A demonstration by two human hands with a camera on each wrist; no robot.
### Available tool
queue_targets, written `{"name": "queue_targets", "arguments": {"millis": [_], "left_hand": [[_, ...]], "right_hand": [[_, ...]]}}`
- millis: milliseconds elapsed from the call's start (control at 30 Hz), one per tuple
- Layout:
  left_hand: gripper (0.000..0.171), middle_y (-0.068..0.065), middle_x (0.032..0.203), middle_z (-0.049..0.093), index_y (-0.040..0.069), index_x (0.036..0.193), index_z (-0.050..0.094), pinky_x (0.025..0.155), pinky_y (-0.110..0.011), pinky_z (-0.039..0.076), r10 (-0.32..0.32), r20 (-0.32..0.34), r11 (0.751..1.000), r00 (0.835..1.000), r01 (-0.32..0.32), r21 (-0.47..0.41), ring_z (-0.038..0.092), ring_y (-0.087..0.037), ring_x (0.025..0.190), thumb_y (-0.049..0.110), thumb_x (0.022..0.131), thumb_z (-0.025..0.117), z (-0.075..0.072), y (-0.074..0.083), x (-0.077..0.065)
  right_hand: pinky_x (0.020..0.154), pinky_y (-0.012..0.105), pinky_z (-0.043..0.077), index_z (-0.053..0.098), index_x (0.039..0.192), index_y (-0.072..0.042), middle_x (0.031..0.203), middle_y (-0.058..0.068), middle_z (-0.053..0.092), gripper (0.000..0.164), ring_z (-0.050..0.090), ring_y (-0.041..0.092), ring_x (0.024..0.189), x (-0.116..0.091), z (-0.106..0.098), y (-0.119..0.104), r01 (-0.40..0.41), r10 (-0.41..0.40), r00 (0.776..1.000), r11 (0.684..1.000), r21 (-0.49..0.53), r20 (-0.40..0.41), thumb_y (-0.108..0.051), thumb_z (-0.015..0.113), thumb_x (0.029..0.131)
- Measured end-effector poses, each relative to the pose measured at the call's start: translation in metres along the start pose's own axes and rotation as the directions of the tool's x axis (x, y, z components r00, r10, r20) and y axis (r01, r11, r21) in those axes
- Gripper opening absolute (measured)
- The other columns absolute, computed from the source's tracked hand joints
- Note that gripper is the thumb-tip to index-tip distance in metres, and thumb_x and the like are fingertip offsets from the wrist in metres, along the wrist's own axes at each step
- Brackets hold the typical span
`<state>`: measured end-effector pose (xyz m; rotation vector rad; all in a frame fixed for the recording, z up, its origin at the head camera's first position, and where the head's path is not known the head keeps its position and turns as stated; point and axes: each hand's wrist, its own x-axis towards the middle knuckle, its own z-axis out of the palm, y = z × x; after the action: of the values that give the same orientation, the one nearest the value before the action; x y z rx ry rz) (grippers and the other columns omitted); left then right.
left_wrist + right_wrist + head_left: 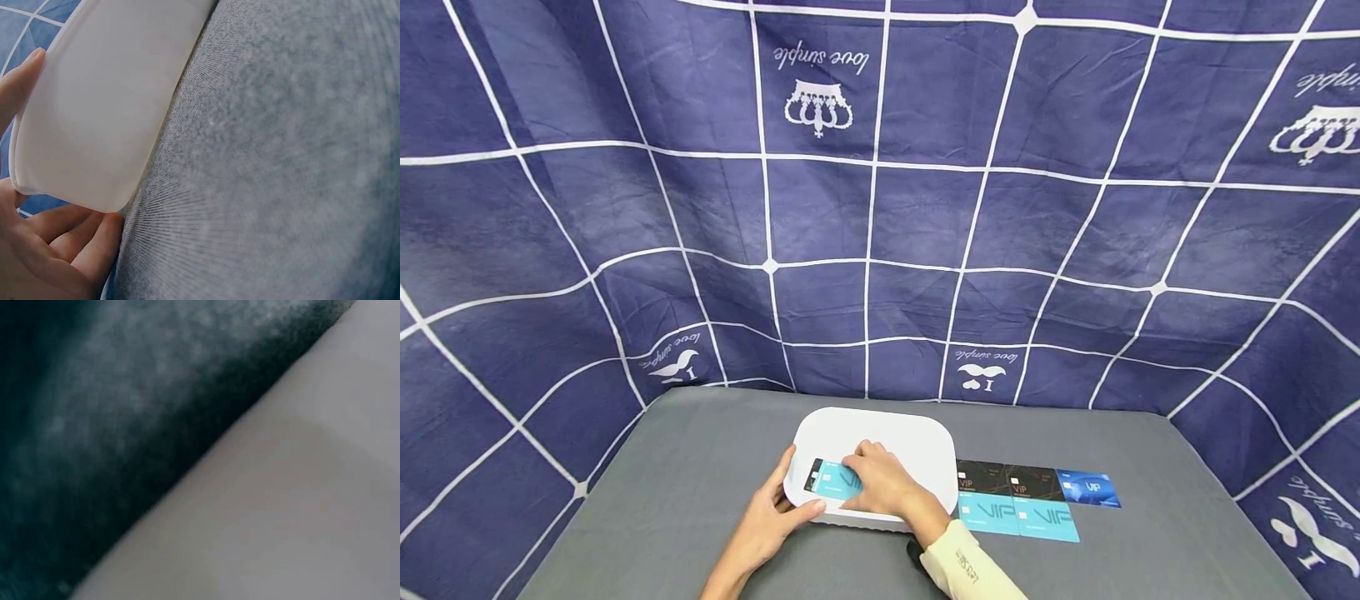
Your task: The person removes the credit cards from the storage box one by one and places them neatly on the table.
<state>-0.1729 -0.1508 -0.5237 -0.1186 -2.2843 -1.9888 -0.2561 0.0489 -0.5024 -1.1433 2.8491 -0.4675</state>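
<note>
A white plastic box [917,429] with rounded corners sits on the grey tabletop. My left hand [763,521] grips its left end, thumb at the near rim and fingers around the side. The left wrist view shows those fingers [97,247] curled against the wall of the box [106,100]. My right hand [883,483] reaches into the box and pinches the right end of a light-blue VIP card [831,481]. A black card [811,477] shows partly from under its left edge. Only the box's pale wall [269,512] fills the right wrist view; the right fingers are hidden there.
Right of the box lie two black VIP cards [1036,483] in a row with a dark-blue VIP card [1088,488]. Two light-blue VIP cards [1047,520] lie in front of them. A blue curtain [917,225] with white lines hangs behind the table [700,450].
</note>
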Motion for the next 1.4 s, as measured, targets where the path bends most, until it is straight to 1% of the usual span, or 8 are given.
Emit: {"name": "queue_targets", "arguments": {"millis": [167, 367, 533, 733, 967, 1100, 1200, 1400], "left_hand": [[0.096, -0.025, 0.154, 0.03, 0.0, 0.155, 0.023, 0.099, -0.04, 0.045, -0.002, -0.003, 1.0, 1.0, 0.002, 0.01, 0.044, -0.037, 0.129, 0.01, 0.081, 0.082, 0.0002, 0.0006, -0.0005], [0.095, -0.025, 0.154, 0.03, -0.001, 0.155, 0.022, 0.099, -0.04, 0.044, 0.001, 0.001, 1.0, 1.0, -0.001, 0.008, 0.044, -0.037, 0.13, 0.01, 0.081, 0.081, 0.0002, -0.0011, 0.0], [0.095, -0.025, 0.154, 0.03, 0.0, 0.155, 0.022, 0.099, -0.039, 0.045, 0.009, 0.0, 1.0, 1.0, -0.009, 0.007, 0.044, -0.037, 0.13, 0.009, 0.081, 0.081, -0.0001, -0.0028, 0.0], [0.095, -0.026, 0.153, 0.032, -0.001, 0.155, 0.022, 0.098, -0.038, 0.046, 0.02, -0.003, 1.0, 1.0, -0.02, -0.001, 0.045, -0.038, 0.128, 0.008, 0.081, 0.081, 0.0003, -0.0031, -0.0002], [0.096, -0.026, 0.153, 0.031, -0.001, 0.155, 0.022, 0.097, -0.038, 0.046, -0.003, -0.005, 1.0, 1.0, 0.003, -0.003, 0.046, -0.039, 0.128, 0.008, 0.08, 0.082, 0.0012, -0.0015, 0.0004], [0.096, -0.026, 0.154, 0.031, 0.0, 0.156, 0.022, 0.097, -0.036, 0.046, -0.004, 0.002, 1.0, 1.0, 0.004, -0.002, 0.046, -0.038, 0.127, 0.009, 0.081, 0.082, 0.0013, -0.0012, 0.0014], [0.096, -0.026, 0.154, 0.031, 0.0, 0.155, 0.022, 0.096, -0.034, 0.047, -0.005, -0.002, 1.0, 1.0, 0.005, -0.003, 0.046, -0.037, 0.127, 0.008, 0.08, 0.082, 0.0005, -0.0015, 0.0013], [0.096, -0.026, 0.154, 0.031, -0.001, 0.155, 0.022, 0.096, -0.035, 0.047, -0.008, -0.001, 1.0, 1.0, 0.008, 0.0, 0.046, -0.039, 0.128, 0.008, 0.081, 0.082, -0.0014, -0.0019, 0.0]], "right_hand": [[0.074, 0.025, 0.041, 0.068, 0.118, -0.01, 0.1, -0.002, 0.054, 0.055, 0.048, 0.012, 0.09, -0.0003, 0.0008, 0.0, -0.016, 0.016, 1.0, 1.0, -0.001, -0.006, -0.038, 0.085, 0.074], [0.07, 0.022, 0.039, 0.071, 0.11, -0.007, 0.094, -0.003, 0.054, 0.046, 0.048, 0.01, 0.085, -0.0014, -0.0006, 0.0007, 0.013, -0.013, 0.999, 1.0, 0.004, -0.034, -0.032, 0.085, 0.073], [0.068, 0.021, 0.037, 0.072, 0.108, -0.007, 0.091, -0.003, 0.054, 0.043, 0.046, 0.009, 0.082, -0.0016, -0.0008, 0.0013, 0.031, -0.03, 0.998, 1.0, 0.001, -0.048, -0.03, 0.083, 0.073], [0.066, 0.02, 0.035, 0.072, 0.106, -0.007, 0.089, -0.005, 0.053, 0.041, 0.044, 0.008, 0.08, -0.0026, -0.0011, 0.0009, 0.02, -0.019, 0.998, 0.999, 0.025, -0.06, -0.028, 0.079, 0.071], [0.066, 0.02, 0.035, 0.072, 0.107, -0.004, 0.089, -0.004, 0.053, 0.043, 0.044, 0.008, 0.08, -0.0039, -0.0009, 0.0022, 0.025, -0.019, 0.997, 0.997, 0.069, -0.079, -0.029, 0.076, 0.071], [0.066, 0.02, 0.035, 0.072, 0.106, -0.003, 0.089, -0.004, 0.052, 0.043, 0.043, 0.008, 0.08, -0.0042, -0.0002, 0.0042, 0.028, -0.02, 0.996, 0.996, 0.086, -0.09, -0.029, 0.075, 0.071], [0.067, 0.02, 0.035, 0.071, 0.106, -0.002, 0.09, -0.004, 0.051, 0.044, 0.042, 0.008, 0.081, -0.0036, 0.0004, 0.0044, 0.025, -0.016, 0.996, 0.995, 0.101, -0.082, -0.029, 0.074, 0.071], [0.066, 0.019, 0.035, 0.071, 0.106, -0.002, 0.09, -0.003, 0.052, 0.044, 0.042, 0.008, 0.081, -0.0029, 0.0009, 0.0018, 0.018, -0.008, 0.996, 0.993, 0.113, -0.084, -0.027, 0.074, 0.069]]}}
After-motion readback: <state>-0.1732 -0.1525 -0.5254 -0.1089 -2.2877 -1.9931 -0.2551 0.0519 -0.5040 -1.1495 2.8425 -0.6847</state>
